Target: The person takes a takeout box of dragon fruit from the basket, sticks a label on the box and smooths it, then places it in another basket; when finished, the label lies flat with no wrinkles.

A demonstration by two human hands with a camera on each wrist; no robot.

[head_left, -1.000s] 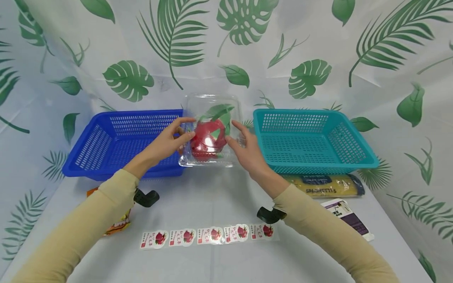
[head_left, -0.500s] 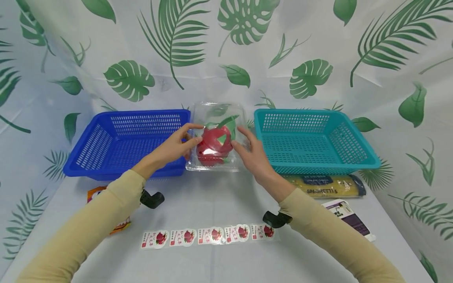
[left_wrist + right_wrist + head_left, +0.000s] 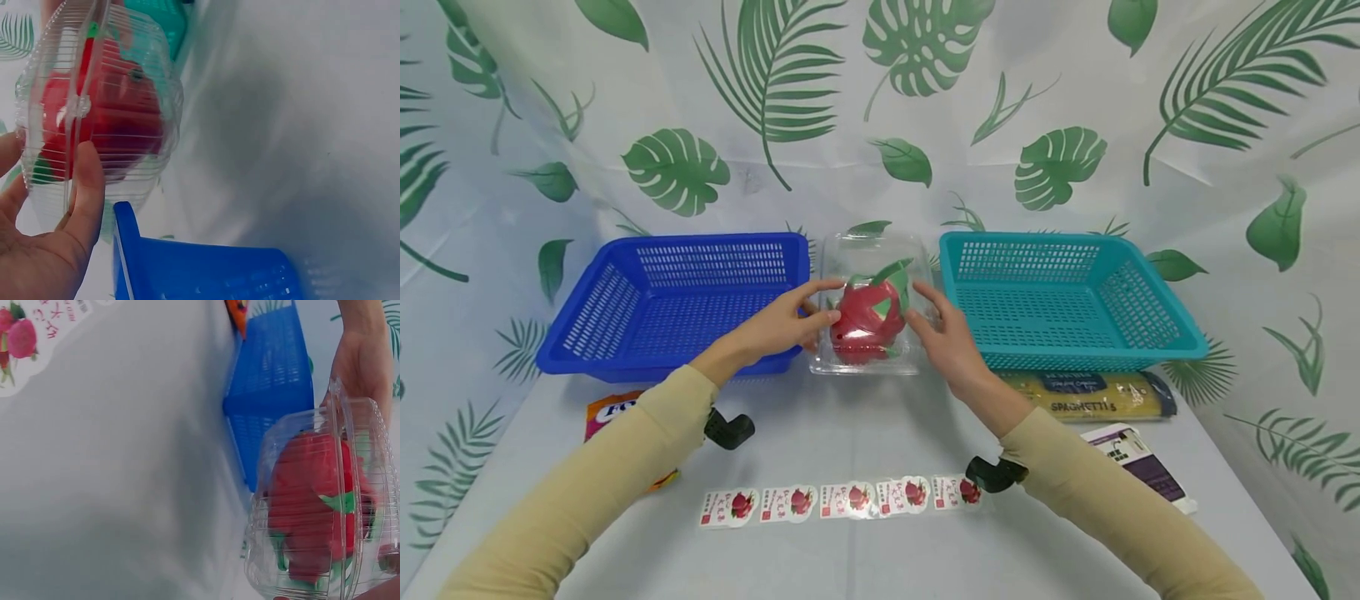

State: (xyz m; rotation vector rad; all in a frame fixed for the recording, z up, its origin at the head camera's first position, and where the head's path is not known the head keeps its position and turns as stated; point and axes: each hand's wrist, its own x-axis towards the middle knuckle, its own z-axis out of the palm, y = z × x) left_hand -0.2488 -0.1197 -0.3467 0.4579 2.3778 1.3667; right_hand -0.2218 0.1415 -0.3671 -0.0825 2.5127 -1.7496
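Fingers (image 3: 820, 287) grip clear box (image 3: 865, 368) two-sidedly, red fruit (image 3: 868, 325) inside.

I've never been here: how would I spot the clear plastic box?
Find the blue basket and the teal basket on the white table. Between them in view, the left hand and right hand hold the clear box. Unlike either basket, it is transparent, with a red fruit shape inside.

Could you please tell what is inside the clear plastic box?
Red fruit-like contents with green leafy parts show through the clear plastic box. Whatever their surfaces cover is hidden, so the piece count is unclear.
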